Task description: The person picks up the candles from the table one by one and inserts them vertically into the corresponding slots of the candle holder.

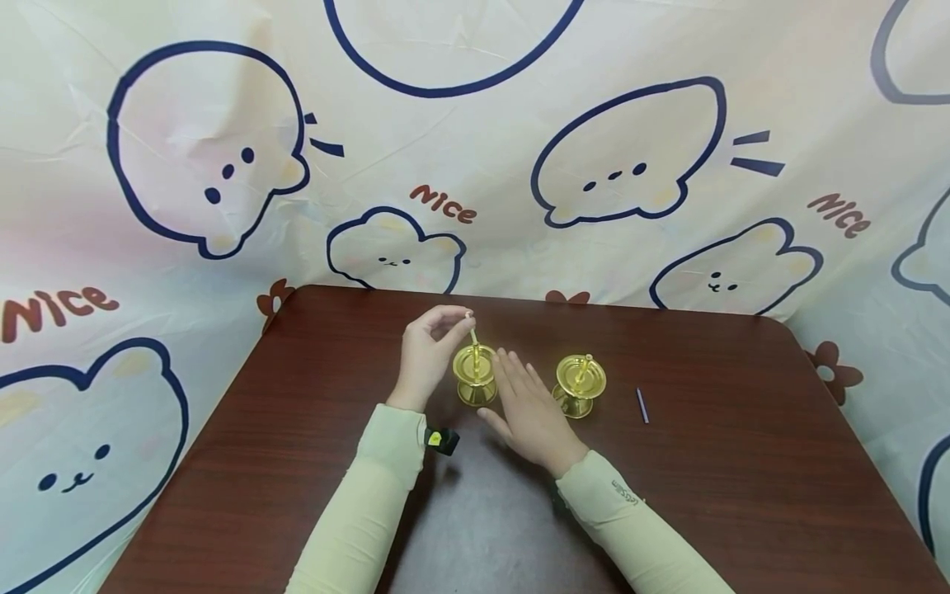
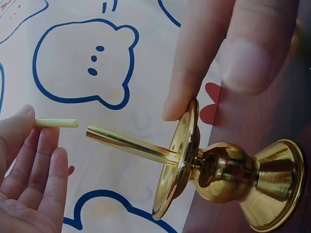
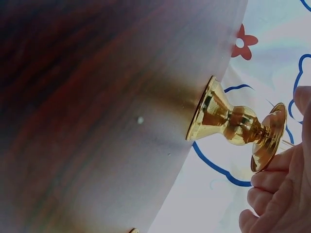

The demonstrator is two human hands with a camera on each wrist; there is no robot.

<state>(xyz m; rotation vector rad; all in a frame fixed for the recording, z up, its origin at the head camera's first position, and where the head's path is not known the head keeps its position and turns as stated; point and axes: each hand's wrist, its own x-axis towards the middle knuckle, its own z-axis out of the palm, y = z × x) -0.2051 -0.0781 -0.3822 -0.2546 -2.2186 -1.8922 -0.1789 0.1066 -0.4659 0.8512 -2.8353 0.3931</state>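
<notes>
Thumb and fingers of my left hand [image 1: 428,355] pinch a thin pale yellow stick [image 2: 58,123], like a slim candle. In the left wrist view its free end stands a short gap from the open top of the tube on a brass candle holder [image 2: 221,170]. That holder stands upright on the table, with a round dish below the tube and a flared foot. My right hand [image 1: 529,408] is beside it with its fingers stretched out; a fingertip [image 2: 176,104] rests at the dish rim.
A second brass candle holder [image 1: 581,378] stands just right of my right hand. Farther right a short purple stick [image 1: 642,406] lies on the dark wooden table [image 1: 712,478]. A cloth printed with cartoon bears [image 1: 490,148] hangs behind the table.
</notes>
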